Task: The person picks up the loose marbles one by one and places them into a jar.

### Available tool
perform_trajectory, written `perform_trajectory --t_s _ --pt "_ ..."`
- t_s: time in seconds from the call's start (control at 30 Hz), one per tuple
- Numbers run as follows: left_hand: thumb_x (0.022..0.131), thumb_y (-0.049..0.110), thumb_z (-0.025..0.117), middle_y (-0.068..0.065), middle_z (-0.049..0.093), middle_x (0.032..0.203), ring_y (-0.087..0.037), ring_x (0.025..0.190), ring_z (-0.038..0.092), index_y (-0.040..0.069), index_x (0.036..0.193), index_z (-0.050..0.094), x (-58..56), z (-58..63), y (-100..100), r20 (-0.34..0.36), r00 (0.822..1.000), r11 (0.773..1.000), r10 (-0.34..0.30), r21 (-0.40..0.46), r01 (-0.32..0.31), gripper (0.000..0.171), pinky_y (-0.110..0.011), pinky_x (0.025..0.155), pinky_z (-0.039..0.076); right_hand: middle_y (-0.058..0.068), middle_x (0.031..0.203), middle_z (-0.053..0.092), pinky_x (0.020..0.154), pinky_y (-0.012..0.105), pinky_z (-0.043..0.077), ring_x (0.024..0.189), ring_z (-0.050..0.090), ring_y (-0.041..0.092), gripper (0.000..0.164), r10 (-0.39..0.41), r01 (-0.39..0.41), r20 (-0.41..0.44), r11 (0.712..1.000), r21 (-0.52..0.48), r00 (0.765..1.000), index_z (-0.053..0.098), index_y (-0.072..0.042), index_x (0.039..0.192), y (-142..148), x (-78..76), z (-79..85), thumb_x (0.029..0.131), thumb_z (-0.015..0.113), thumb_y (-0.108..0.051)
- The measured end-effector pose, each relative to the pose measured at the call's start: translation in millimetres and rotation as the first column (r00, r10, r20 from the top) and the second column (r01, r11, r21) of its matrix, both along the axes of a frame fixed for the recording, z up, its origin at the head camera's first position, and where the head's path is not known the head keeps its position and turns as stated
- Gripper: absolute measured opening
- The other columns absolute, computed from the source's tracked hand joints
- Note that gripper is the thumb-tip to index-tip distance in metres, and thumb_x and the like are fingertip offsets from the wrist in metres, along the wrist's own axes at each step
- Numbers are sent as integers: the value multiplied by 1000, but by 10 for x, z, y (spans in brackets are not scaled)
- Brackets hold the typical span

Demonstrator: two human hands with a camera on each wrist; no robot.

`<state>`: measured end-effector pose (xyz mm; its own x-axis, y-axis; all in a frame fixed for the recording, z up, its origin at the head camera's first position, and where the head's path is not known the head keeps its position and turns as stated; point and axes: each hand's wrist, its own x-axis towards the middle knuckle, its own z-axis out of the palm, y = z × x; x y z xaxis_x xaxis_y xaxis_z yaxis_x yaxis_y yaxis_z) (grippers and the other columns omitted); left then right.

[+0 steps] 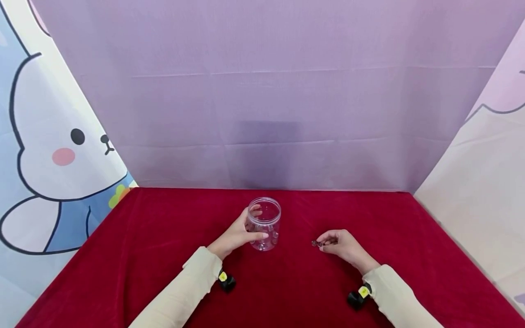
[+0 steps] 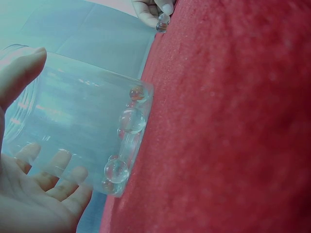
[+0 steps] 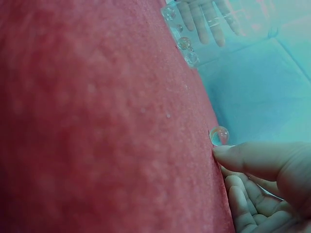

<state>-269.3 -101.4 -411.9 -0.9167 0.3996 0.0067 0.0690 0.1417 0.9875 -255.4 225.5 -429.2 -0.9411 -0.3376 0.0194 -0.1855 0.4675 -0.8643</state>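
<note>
A clear, lidless plastic jar stands upright on the red cloth. My left hand holds it from the left, thumb across the front and fingers round the far side. Several clear glass marbles lie on the jar's bottom. To the right of the jar, my right hand is low at the cloth, thumb and fingers pinching a glass marble. Another glass marble lies just left of those fingertips; in the right wrist view, a marble shows beyond the thumb tip.
A red cloth covers the table. Behind it hangs a plain purple backdrop, with a cartoon-printed curtain on the left and a pale one on the right.
</note>
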Motion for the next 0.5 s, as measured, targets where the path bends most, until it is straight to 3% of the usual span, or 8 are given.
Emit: perform_trajectory --t_s 0.13,0.5 --pt "81 12 73 -13 32 148 -29 129 38 20 145 25 -34 -58 0 -10 1000 1000 8 11 -8 81 -47 99 42 10 86 66 64 22 49 76 57 12 21 -4 4 6 1000 -15 1000 67 6 98 4 2 24 80 71 -3" --pt "81 12 73 -13 32 148 -30 130 37 19 147 22 -48 -29 8 -12 1000 1000 15 27 -15 84 -48 99 42 14 90 66 65 22 49 77 57 13 24 -9 9 7 999 -45 1000 66 7 101 12 7 114 82 71 -6"
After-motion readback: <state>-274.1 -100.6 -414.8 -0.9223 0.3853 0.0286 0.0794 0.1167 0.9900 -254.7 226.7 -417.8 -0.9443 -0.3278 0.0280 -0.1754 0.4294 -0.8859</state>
